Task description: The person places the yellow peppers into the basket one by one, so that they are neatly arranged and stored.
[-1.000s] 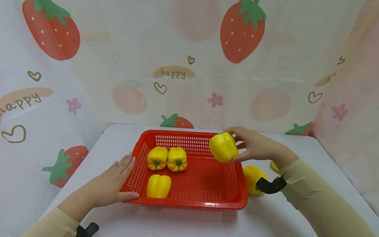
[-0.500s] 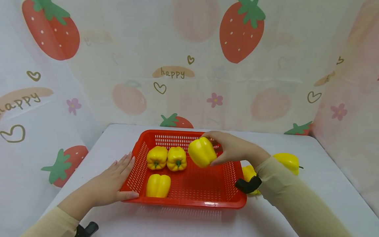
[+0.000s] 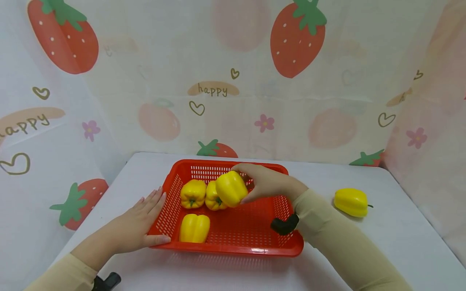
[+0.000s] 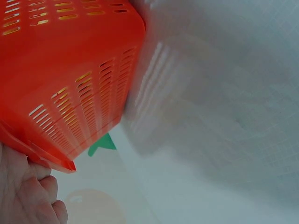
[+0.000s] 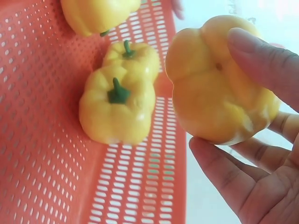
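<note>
While the left hand (image 3: 140, 224) lies straight-fingered against the left rim of the red basket (image 3: 233, 248), the right hand (image 3: 267, 182), gripping a yellow pepper (image 3: 231, 189) above it, should lower gently, just right of the far two peppers (image 3: 193, 194).

Plain, lightly creased beige sleeves (image 3: 336, 232), each with a stubby, smooth black fitting (image 3: 285, 225).

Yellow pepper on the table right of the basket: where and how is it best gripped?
Probably grip the yellow pepper around its thick middle, from above, spanning its near and far flanks: it lies on its side, with the thin stem at its right end.
</note>
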Motion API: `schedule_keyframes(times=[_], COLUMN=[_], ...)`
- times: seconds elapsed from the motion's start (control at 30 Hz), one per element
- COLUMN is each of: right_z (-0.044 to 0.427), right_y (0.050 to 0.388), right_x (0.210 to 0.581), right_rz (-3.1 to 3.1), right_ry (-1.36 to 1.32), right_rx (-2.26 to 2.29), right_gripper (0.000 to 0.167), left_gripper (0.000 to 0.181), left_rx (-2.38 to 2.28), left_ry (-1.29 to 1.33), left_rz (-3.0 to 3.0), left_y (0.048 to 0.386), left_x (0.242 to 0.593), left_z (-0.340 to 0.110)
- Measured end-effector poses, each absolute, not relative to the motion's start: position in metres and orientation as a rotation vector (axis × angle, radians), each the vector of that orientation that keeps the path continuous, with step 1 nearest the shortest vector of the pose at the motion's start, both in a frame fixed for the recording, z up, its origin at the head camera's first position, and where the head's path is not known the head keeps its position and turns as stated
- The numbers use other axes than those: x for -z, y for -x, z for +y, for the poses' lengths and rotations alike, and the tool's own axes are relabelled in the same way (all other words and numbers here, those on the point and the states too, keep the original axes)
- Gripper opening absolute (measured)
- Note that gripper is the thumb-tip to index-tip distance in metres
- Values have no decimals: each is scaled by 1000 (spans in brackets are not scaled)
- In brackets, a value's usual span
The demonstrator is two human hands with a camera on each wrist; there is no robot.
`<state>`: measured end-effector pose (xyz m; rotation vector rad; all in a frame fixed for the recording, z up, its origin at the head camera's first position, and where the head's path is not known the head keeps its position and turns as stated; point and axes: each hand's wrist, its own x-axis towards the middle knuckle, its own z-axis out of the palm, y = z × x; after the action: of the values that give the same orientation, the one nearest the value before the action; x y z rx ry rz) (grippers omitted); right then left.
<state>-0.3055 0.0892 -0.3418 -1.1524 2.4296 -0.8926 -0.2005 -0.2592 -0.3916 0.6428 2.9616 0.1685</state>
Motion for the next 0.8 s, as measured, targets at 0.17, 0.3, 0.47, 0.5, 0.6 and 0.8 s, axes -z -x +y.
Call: schedule_keyframes(times=[0.17,0.3,0.47,0.5,0.6,0.8], right_z=[77,69,61,60,57,55], right_y=[309,310,306,306,304,302], right_x=[349,356,363,364,366,372], right_rz=[2424,2383,2369,2373,2395,2362], right_ry=[1152,1168,1156,1152,1140,1123], right_rx=[849,851,767,739,665,619], right_gripper=[69,66,70,70,74,73], left_gripper=[109,110,110,110,110,110], left_rx=[-165,-166,-171,-173,-173,-181], left_ry=[-645,-645,-648,-649,-650,-645], left_rz=[2967,2966,2963,2964,2968,2968], left_y=[200,200,199,198,198,197], left_x=[393,393,391,391,390,389], left_z=[-260,-259,-259,-259,-258,-258])
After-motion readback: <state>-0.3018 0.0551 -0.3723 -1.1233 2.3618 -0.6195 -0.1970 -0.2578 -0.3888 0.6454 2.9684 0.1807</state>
